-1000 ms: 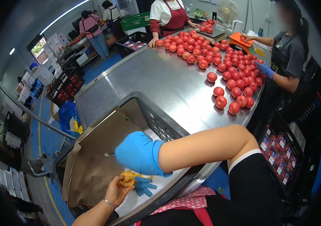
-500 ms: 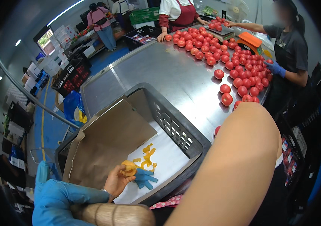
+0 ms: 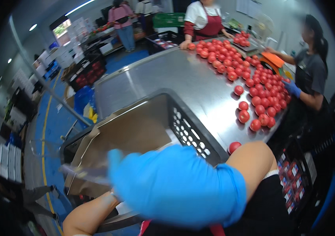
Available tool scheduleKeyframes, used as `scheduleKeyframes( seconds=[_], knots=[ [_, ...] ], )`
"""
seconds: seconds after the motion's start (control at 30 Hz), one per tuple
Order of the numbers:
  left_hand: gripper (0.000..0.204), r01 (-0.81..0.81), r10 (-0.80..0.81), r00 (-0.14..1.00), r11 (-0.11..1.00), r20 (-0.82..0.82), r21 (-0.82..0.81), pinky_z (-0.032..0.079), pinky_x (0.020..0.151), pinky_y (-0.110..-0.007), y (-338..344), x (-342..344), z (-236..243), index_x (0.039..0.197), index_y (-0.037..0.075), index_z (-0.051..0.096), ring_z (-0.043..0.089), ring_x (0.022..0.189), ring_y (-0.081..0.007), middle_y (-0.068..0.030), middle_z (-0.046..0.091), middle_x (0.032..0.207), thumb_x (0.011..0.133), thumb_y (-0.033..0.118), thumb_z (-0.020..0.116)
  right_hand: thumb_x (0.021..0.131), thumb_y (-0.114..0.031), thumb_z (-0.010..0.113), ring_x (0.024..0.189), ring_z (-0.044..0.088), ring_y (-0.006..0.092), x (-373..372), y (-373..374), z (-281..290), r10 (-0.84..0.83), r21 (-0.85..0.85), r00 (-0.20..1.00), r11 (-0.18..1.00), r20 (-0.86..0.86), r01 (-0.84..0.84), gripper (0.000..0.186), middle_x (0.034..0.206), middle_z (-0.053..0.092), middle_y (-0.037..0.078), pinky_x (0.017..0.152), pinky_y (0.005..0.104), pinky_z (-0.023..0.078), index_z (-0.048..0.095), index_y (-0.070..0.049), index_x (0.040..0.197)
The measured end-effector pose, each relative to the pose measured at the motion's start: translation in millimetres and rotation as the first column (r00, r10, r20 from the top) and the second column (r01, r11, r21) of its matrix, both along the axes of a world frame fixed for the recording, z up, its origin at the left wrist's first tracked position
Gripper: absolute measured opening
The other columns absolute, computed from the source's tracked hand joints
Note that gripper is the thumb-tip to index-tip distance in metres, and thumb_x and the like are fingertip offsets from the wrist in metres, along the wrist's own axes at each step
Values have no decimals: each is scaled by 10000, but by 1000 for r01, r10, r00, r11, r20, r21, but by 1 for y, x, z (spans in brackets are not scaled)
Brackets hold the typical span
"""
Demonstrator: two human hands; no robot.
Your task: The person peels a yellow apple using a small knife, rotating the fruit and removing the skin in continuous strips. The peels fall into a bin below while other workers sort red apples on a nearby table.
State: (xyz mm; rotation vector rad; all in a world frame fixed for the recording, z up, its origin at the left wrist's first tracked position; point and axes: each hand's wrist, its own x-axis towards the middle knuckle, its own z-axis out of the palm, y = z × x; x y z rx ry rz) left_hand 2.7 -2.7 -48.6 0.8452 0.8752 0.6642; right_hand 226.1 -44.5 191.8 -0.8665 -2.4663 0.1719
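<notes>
My right hand (image 3: pixel 171 183), in a blue glove, fills the lower middle, smeared by motion and passing over a dark plastic crate (image 3: pixel 193 129). A long narrow, purplish, blade-like tool (image 3: pixel 88 175) sticks out leftward from its fingers, blurred, with a yellowish bit on it. My bare left forearm (image 3: pixel 90 216) comes up from the lower left; its hand is hidden behind the glove. Brown cardboard (image 3: pixel 132 129) lines the crate. Most of the white crate bottom is covered by my right hand.
A metal table (image 3: pixel 148 74) lies beyond the crate, with many red tomatoes (image 3: pixel 264 90) on its right half. Two people stand at it; the one at right wears a blue glove (image 3: pixel 292 88). An orange-topped scale (image 3: pixel 273 59) stands there. A metal pole (image 3: pixel 37 74) rises at left.
My gloved right hand, earlier low at left around a wooden handle, has swung right across the crate. The yellow thing in my left hand and the yellow pieces are now hidden. The view has shifted.
</notes>
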Motion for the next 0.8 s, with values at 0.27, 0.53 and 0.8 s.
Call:
scheduleKeyframes(
  seconds=[0.27, 0.53, 0.8],
  knots=[
    [285, -168, 114, 970, 953, -216, -252, 544, 708, -308, -7, 15, 31, 1039, 46, 563, 603, 895, -172, -96, 592, 998, 855, 262, 536, 768, -191, 627, 681, 610, 343, 10, 67, -98, -71, -144, 949, 982, 308, 120, 220, 742, 617, 179, 593, 426, 474, 574, -56, 934],
    [260, -118, 96, 988, 975, -121, -189, 481, 620, -327, -12, 13, 24, 906, 58, 592, 580, 759, -170, -68, 605, 833, 763, 274, 568, 732, -223, 673, 687, 601, 363, 17, 90, -131, -140, -223, 839, 929, 526, 295, 207, 704, 606, 190, 611, 432, 469, 598, -34, 775],
    [244, -92, 66, 987, 980, -148, -179, 477, 588, -312, -9, 15, 31, 810, 37, 569, 571, 722, -170, -88, 588, 839, 763, 276, 564, 733, -239, 687, 704, 615, 353, 24, 100, -142, -159, -205, 783, 917, 601, 343, 226, 740, 630, 182, 628, 416, 488, 621, -37, 813]
  ],
)
